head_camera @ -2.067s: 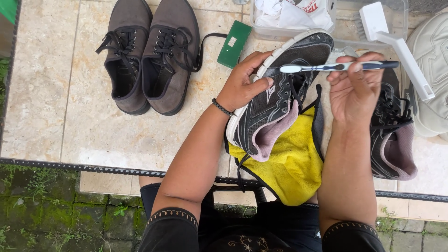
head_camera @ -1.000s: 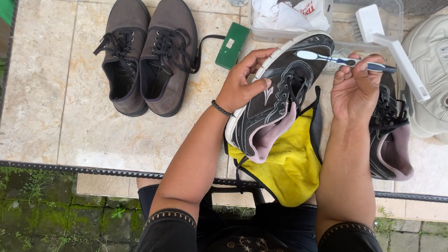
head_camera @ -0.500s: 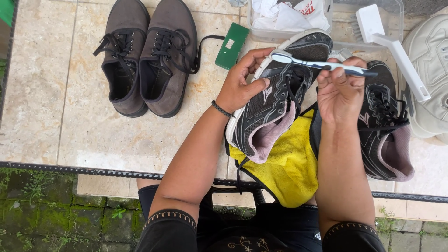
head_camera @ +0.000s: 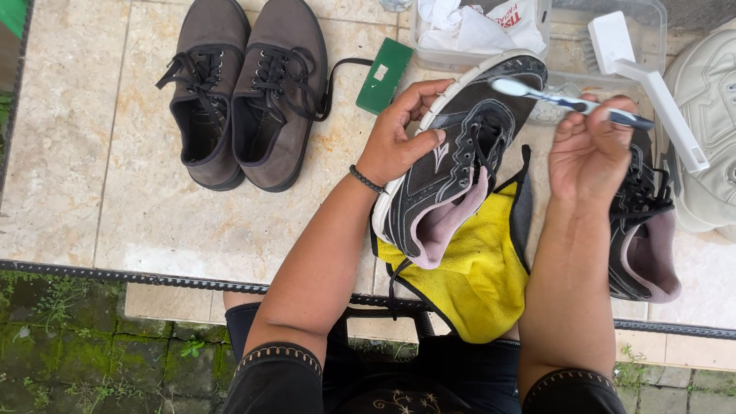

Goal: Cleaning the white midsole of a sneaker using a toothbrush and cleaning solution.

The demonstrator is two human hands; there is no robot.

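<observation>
While the left hand (head_camera: 399, 138) grips the black running shoe (head_camera: 452, 169) by its white sole edge, fingers curled over the rim and thumb pressed on the side panel, the right hand (head_camera: 590, 149) is closed around the handle of a blue-and-white toothbrush (head_camera: 567, 101), whose head rests at the shoe's toe. The shoe is tilted up off the tile, heel toward the person, its pink lining showing, and a yellow cloth (head_camera: 475, 268) lies under it, just below both hands.

To brush well here, I judge the left hand should hold the shoe steady with the toe braced, so the bristles can press without the shoe rocking. Short strokes along the seam where mesh meets sole would likely lift dirt better than long sweeps, and keeping the work over the cloth should catch what drips.

The matching black shoe (head_camera: 644, 238) sits beneath the right wrist. Beyond the right hand lie a white scrubbing brush (head_camera: 644, 73) across a clear plastic tub (head_camera: 652, 23) and a white sneaker (head_camera: 709, 130). Beyond the left hand are a green block (head_camera: 386, 75) and a pair of brown lace-up shoes (head_camera: 245, 92).
</observation>
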